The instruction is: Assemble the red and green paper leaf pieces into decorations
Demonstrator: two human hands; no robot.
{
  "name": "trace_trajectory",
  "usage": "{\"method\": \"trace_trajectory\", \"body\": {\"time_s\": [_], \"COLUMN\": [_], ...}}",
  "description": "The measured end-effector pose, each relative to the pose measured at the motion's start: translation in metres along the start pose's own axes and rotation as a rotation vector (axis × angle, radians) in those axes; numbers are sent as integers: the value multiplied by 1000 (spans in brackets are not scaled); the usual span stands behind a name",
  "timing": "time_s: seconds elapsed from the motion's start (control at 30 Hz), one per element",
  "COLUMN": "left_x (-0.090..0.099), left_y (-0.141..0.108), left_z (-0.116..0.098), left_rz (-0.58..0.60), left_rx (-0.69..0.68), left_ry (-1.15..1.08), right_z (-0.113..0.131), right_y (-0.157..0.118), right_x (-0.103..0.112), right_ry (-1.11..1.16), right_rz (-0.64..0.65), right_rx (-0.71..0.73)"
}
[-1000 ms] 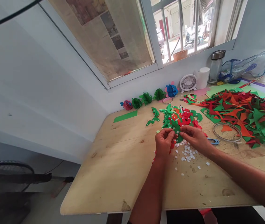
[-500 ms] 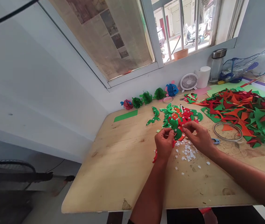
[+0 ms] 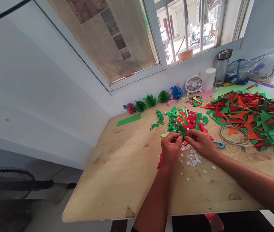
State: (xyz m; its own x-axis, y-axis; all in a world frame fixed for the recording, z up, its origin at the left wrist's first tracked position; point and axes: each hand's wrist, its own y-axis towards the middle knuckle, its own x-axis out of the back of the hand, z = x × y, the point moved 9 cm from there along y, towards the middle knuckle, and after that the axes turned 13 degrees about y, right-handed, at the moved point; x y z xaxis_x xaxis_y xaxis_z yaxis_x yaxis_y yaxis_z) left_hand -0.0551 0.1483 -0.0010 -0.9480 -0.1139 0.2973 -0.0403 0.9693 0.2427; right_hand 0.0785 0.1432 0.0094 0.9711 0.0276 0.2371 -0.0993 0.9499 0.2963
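My left hand (image 3: 172, 149) is closed, thumb and fingertips pinching a green paper cutout (image 3: 183, 133) above the table. My right hand (image 3: 201, 144) meets it there, its thumb and forefinger also closed at the cutout's edge; the fingers hide most of the piece. Just behind my hands lies a heap of green, red and orange paper cutouts (image 3: 175, 122), many bearing small white squares. Below my fingertips, small white squares (image 3: 193, 158) are scattered over the wood. A red cutout (image 3: 160, 161) lies beside my left wrist, and blue-handled scissors (image 3: 220, 145) lie partly behind my right hand.
A large pile of paper scraps (image 3: 250, 116) covers the right side of the table (image 3: 117, 180), with a roll of tape (image 3: 233, 134) before it. Along the wall stand folded paper figures (image 3: 150, 101), a small fan (image 3: 193, 84), a white roll (image 3: 209, 79) and a glass bottle (image 3: 223, 67).
My right hand has moved slightly left and down, so its fingertips now meet my left hand's at the green cutout. More of the blue-handled scissors shows. The view has shifted a little.
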Motion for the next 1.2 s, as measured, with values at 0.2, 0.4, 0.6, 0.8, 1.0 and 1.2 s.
{"method": "trace_trajectory", "body": {"time_s": [0.2, 0.4, 0.6, 0.8, 1.0, 1.2], "left_x": [2, 0, -2, -1, -3, -5], "left_y": [-2, 0, 0, 0, -1, 0], "left_z": [-10, -7, -1, -3, -6, 3], "left_rz": [-13, 11, 29, 35, 44, 50], "left_rx": [-39, -22, 25, 1, -15, 62], "left_ry": [40, 42, -27, -22, 8, -42], "right_z": [-4, -7, -15, -6, -11, -18], "right_y": [1, 2, 2, 2, 3, 2], "right_x": [0, -2, -3, -4, -3, -7], "right_ry": [100, 176, 279, 298, 293, 428], "right_rz": [4, 25, 24, 43, 47, 49], "right_rx": [-81, -115, -160, -169, -205, -267]}}
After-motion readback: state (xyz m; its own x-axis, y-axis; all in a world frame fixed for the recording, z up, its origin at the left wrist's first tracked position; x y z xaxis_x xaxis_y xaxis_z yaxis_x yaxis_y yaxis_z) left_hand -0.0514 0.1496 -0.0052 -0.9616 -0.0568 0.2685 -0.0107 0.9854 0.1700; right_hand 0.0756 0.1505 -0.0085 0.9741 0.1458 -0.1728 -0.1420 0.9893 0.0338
